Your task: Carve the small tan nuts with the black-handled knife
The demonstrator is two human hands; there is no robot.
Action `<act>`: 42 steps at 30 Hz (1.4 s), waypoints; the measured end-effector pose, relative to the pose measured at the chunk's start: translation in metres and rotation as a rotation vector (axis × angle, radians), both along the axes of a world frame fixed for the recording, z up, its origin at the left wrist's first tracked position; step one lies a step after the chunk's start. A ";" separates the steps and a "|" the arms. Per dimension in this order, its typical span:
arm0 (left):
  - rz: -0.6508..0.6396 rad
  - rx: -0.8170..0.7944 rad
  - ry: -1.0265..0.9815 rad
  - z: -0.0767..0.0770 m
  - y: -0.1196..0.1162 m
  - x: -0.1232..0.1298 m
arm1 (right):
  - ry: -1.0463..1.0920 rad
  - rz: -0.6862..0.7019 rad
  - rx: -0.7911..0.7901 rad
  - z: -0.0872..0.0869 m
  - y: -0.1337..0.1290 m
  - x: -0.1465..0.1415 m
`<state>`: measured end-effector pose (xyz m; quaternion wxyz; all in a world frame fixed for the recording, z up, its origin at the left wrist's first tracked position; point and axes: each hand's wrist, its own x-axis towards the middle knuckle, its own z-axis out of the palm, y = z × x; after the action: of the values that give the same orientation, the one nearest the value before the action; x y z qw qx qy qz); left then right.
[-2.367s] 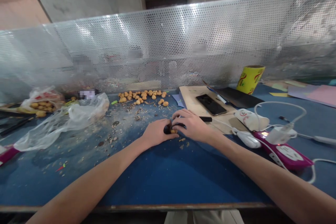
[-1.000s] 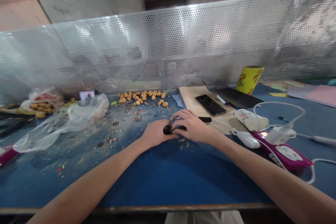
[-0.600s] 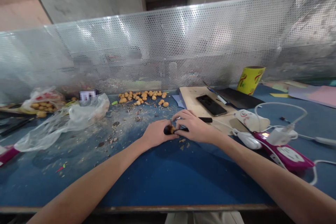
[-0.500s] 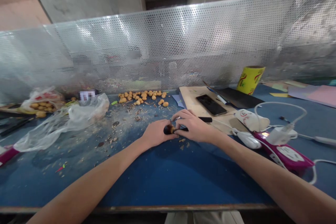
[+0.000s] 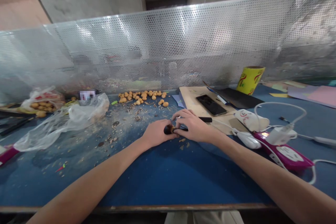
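Left hand (image 5: 157, 133), fingers clenched around a small dark rounded piece (image 5: 169, 130) with a tan patch on its exposed end, resting low over the blue counter (image 5: 168, 182). Right hand (image 5: 194, 128), fingers closed in a pinch on a black-handled tool (image 5: 206, 119), its dark shaft running across toward the piece and touching or nearly touching it; tip too small and shadowed to make out. Both hands close together, wrists turned inward, probably for steadiness, each bracing the other around so small an object. Pale shavings (image 5: 123, 119) strewn near the hands and out toward 10 o'clock. Golden rounded pieces (image 5: 141, 94) heaped at 11 o'clock near the foot of a perforated metal screen (image 5: 168, 42), likely kept there out of the hands' way. Crumpled plastic bag (image 5: 78, 113) at 9 o'clock. At 1 o'clock, a smartphone (image 5: 211, 105) on a cardboard sheet (image 5: 191, 92), apparently set back from the debris. Yellow printed roll (image 5: 249, 79) at 2 o'clock; magenta power strip (image 5: 286, 155) with white cables (image 5: 280, 106) at 3 o'clock.
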<state>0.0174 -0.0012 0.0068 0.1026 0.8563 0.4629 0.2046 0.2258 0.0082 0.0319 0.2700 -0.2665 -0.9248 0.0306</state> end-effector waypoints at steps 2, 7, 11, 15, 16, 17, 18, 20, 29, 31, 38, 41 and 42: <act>-0.004 -0.001 -0.010 0.000 -0.001 0.000 | -0.010 -0.004 0.005 0.001 0.001 0.002; -0.005 -0.012 -0.007 0.001 -0.001 0.000 | 0.006 -0.031 0.006 -0.002 -0.001 -0.002; -0.005 -0.003 0.001 0.001 0.000 0.000 | 0.006 -0.050 -0.011 -0.003 -0.002 -0.006; -0.011 0.005 -0.006 0.002 -0.001 0.001 | 0.012 -0.075 -0.011 -0.002 0.002 0.000; -0.008 0.006 -0.006 0.002 -0.001 0.001 | 0.016 -0.088 -0.013 -0.002 0.003 0.002; -0.005 0.006 -0.004 0.002 -0.001 0.001 | 0.020 -0.099 -0.017 -0.002 0.003 0.002; -0.005 0.005 -0.001 0.002 0.000 0.001 | 0.025 -0.105 -0.020 -0.003 0.003 0.001; -0.003 0.006 0.011 0.001 0.000 0.001 | 0.040 -0.103 -0.022 -0.004 0.002 -0.002; -0.006 0.014 0.023 0.002 -0.001 0.002 | 0.014 -0.116 0.027 -0.005 0.008 0.001; 0.000 0.003 0.027 0.003 -0.001 0.002 | 0.013 -0.128 0.027 -0.006 0.010 0.003; -0.031 0.000 0.015 0.002 0.001 0.002 | 0.037 -0.053 -0.006 -0.006 0.000 -0.009; -0.033 -0.002 0.014 0.002 0.000 0.002 | 0.025 -0.054 0.007 -0.003 0.001 -0.006; -0.023 -0.003 0.019 0.003 -0.001 0.002 | 0.020 -0.060 0.010 -0.002 0.003 -0.003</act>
<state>0.0198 -0.0018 0.0099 0.1018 0.8634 0.4543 0.1945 0.2226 0.0113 0.0300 0.2814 -0.2922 -0.9138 0.0205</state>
